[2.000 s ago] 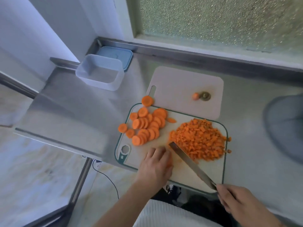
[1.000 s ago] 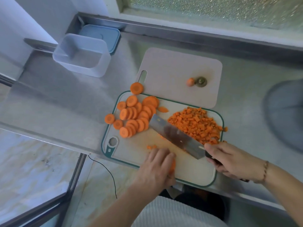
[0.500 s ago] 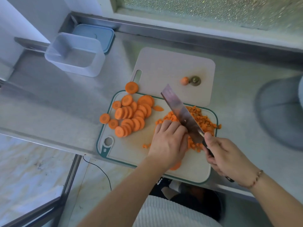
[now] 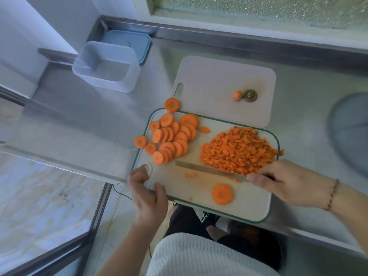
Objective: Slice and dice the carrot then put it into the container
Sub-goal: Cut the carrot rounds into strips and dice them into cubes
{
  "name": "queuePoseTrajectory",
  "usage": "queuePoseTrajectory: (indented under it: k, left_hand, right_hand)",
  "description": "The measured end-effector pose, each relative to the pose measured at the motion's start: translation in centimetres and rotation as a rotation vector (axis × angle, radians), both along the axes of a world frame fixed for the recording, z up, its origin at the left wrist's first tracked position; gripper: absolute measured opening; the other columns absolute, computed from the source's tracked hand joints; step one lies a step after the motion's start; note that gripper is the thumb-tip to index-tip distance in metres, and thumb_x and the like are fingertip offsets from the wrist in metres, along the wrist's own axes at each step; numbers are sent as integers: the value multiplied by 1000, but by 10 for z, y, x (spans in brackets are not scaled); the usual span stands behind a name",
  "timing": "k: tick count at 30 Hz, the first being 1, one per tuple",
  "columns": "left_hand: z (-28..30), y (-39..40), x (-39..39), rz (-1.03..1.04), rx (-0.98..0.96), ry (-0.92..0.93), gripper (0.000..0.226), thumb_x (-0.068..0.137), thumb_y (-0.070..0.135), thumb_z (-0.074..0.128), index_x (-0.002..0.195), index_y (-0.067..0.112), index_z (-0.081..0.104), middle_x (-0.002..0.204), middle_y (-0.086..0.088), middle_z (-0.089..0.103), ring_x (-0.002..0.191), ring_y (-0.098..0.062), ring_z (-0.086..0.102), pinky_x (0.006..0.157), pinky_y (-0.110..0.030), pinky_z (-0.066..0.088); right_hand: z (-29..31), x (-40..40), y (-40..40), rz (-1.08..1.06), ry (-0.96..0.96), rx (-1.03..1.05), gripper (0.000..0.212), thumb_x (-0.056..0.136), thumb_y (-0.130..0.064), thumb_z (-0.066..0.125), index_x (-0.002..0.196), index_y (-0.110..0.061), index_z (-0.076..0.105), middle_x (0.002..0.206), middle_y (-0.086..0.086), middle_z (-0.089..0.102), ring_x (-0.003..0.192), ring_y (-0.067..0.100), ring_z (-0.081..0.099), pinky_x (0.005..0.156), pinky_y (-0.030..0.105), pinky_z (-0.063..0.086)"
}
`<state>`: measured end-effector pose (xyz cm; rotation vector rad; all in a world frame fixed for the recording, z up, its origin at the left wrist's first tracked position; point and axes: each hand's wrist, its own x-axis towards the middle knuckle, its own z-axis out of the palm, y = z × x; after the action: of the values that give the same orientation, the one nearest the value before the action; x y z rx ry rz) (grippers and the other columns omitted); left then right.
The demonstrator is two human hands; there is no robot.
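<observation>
Under right hand (image 4: 288, 182) | knife (image 4: 209, 171) handle hidden | container (image 4: 107, 66) contents unclear

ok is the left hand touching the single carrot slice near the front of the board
Apart. In the head view the left hand grips the cutting board's corner, with bare board between it and the carrot slice.

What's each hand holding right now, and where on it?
The right hand grips the knife by its handle, hidden inside the fist. The left hand holds the cutting board at its near-left corner.

No text, label, brand, number or sign can be read anywhere in the head view.
</observation>
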<state>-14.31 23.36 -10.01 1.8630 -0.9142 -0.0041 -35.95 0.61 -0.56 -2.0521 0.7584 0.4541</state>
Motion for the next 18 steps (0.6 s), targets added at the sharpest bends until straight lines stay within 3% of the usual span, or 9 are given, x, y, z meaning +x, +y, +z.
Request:
queuePoseTrajectory:
  k: [5,9,12,15,18]
  left_hand:
    - [-6,12,0,124,-29,43,47,63,-14,40,101,13,33,101,-15,37,93,-30,38,88,-36,35]
    - [-7,13,-5,77,-61,3,39,72,-10,44,103,11,35,105,-11,38,105,-14,43,96,-26,35]
    - [-9,14,-13,-82,-62,-72,24,84,1,52,103,11,40,108,-1,40,109,-9,45,93,-26,40]
    - [-8,7,-31,-361,49,-202,20,86,7,63,101,13,50,107,-3,52,97,-24,54,80,-42,49]
    - [-8,-13,-56,-558,253,-321,32,87,30,73,112,18,57,119,-3,58,103,-31,57,90,-43,48]
  right_hand:
    - [-9,13,-9,195,110,58,84,65,-98,20,54,-16,36,50,-4,31,47,13,30,48,34,30]
    - [-13,20,-5,198,150,52,82,63,-97,22,53,-16,35,48,-4,29,44,13,30,46,30,27]
    - [-13,20,-5,140,159,20,75,69,-90,25,53,-17,36,49,-3,31,45,14,32,48,32,30]
    - [-8,15,-8,62,144,-14,71,74,-84,25,55,-17,40,49,-3,33,46,13,34,50,30,33]
    - [-2,8,-7,-24,122,27,63,79,-72,30,55,-14,41,47,-5,35,45,11,34,51,25,34]
